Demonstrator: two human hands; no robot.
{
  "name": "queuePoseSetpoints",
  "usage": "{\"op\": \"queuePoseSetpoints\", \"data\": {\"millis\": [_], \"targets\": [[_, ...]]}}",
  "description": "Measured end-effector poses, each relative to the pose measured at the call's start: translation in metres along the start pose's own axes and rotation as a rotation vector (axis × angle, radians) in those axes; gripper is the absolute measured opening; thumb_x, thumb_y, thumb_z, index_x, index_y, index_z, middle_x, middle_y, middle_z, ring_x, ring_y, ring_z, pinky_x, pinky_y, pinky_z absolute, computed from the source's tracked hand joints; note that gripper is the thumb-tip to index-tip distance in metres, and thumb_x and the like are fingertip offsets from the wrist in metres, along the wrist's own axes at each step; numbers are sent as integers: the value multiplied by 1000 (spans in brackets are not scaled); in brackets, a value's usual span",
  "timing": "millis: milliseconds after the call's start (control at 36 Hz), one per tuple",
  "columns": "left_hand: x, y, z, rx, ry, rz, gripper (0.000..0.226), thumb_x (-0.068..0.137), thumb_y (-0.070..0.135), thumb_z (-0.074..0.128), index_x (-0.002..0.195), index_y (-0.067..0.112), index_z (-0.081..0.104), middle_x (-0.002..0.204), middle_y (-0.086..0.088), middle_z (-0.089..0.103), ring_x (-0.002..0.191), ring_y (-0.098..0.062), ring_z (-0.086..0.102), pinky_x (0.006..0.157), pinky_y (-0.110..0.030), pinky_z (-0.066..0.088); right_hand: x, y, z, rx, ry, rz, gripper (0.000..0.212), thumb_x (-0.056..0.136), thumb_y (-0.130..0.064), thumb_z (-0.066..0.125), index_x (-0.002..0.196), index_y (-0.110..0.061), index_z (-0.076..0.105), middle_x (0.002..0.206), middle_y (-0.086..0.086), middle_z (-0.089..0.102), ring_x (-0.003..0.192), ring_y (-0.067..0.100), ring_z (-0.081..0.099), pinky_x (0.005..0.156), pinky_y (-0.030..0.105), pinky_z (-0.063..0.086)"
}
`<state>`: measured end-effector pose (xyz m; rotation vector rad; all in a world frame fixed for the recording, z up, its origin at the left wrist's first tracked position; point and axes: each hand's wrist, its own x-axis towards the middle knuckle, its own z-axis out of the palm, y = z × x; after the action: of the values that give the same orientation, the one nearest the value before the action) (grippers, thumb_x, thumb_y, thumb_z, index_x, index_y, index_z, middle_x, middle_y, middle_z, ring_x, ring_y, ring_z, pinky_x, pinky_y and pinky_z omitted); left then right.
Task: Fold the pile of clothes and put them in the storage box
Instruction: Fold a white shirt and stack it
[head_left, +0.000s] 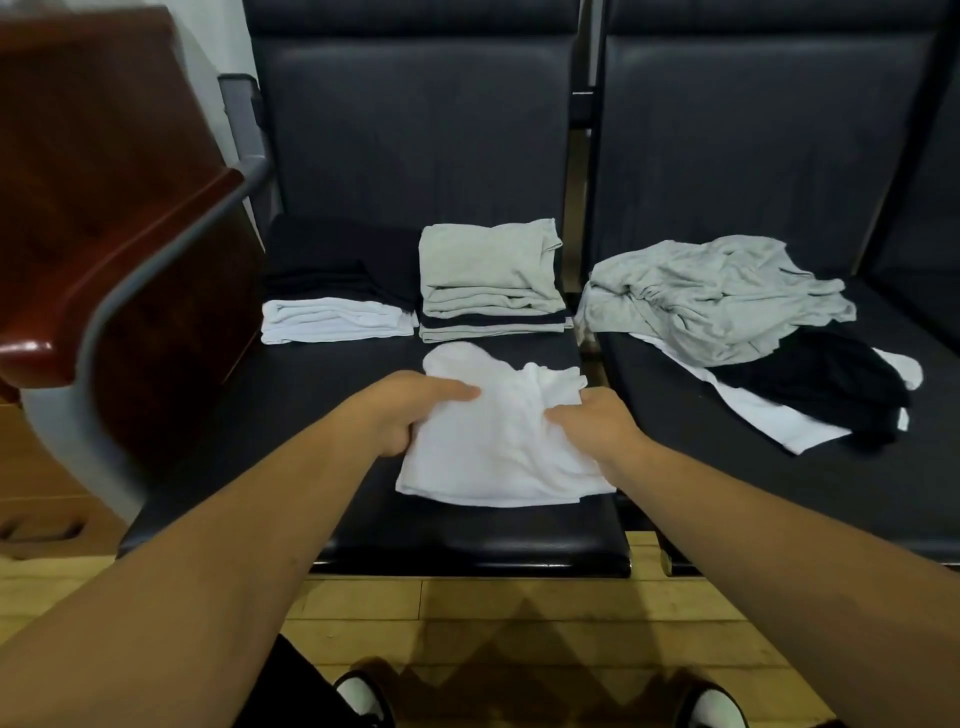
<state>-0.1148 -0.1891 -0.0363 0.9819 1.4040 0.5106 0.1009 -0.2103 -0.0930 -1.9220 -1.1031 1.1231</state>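
Left hand and right hand, arms outstretched, apparently both clutch white garment.

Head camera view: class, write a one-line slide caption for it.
Both hands, left hand and right hand, grip a white garment on a black seat, folded stacks behind, unfolded pile right.

no readable text, no labels, no brands, no numbers on anything shown

A waiting area: 2 joined black padded seats, metal armrest, wooden floor.
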Motion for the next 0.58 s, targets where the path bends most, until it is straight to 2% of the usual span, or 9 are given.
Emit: {"op": "queuePoseSetpoints", "data": {"millis": [83, 167, 222, 278, 306, 361, 417, 500, 583], "targets": [[-8, 9, -1, -221, -115, 50, 40, 80, 19, 78, 116, 7, 66, 110, -11, 73, 104, -30, 69, 94, -48, 52, -4, -1, -6, 239, -77, 85, 32, 84, -21, 67, 110, -4, 69, 109, 17, 72, 101, 36, 69, 98, 51, 54], [-16, 17, -4, -331, -166, 115, 41, 83, 23, 74, 120, 10, 64, 112, -11, 72, 105, -31, 68, 90, -49, 53, -6, -1, -11, 592, -248, 107, 46, 84, -19, 70, 127, -6, 64, 130, 19, 66, 115, 40, 65, 104, 55, 48], [-19, 21, -5, -416, -202, 154, 43, 84, 22, 72, 124, 10, 62, 115, -13, 71, 106, -32, 68, 89, -49, 54, -12, -11, -11, 731, -334, 110, 54, 91, -41, 67, 133, -8, 61, 133, 17, 65, 118, 37, 65, 103, 53, 50], [-21, 26, -6, -487, -233, 187, 40, 87, 22, 67, 124, 10, 62, 117, -13, 70, 106, -32, 68, 86, -47, 55, -16, -23, -10, 821, -423, 181, 76, 91, -73, 48, 131, -9, 60, 114, 12, 74, 101, 29, 74, 88, 44, 58], [-22, 29, -6, -512, -242, 196, 38, 88, 23, 66, 123, 10, 63, 117, -14, 70, 105, -32, 68, 86, -47, 55, -19, -31, -10, 850, -482, 200, 87, 86, -81, 42, 132, -10, 59, 110, 11, 76, 97, 27, 75, 87, 43, 58], [-23, 34, -5, -548, -247, 204, 35, 88, 24, 66, 121, 12, 64, 115, -14, 71, 103, -34, 69, 86, -49, 55, -21, -41, -8, 918, -605, 195, 95, 82, -86, 38, 138, -12, 57, 125, 14, 70, 114, 33, 68, 104, 48, 50], [-20, 39, -7, -564, -238, 212, 37, 87, 26, 67, 121, 13, 64, 115, -15, 71, 104, -36, 68, 86, -50, 54, -25, -51, -6, 952, -642, 159, 84, 85, -79, 46, 140, -16, 58, 133, 15, 65, 121, 35, 64, 108, 49, 47], [-12, 44, -15, -559, -219, 215, 39, 85, 26, 68, 122, 14, 65, 117, -14, 70, 106, -36, 67, 86, -50, 54, -12, -59, -7, 948, -593, 71, 62, 87, -49, 71, 139, -16, 60, 133, 15, 66, 117, 36, 66, 99, 51, 53], [-5, 53, -27, -523, -273, 235, 31, 89, 20, 62, 119, 13, 65, 116, -12, 71, 103, -32, 69, 85, -46, 54, 11, -73, -15, 864, -449, 55, 65, 78, -35, 85, 136, -18, 61, 126, 13, 70, 116, 38, 66, 102, 55, 50]]}}
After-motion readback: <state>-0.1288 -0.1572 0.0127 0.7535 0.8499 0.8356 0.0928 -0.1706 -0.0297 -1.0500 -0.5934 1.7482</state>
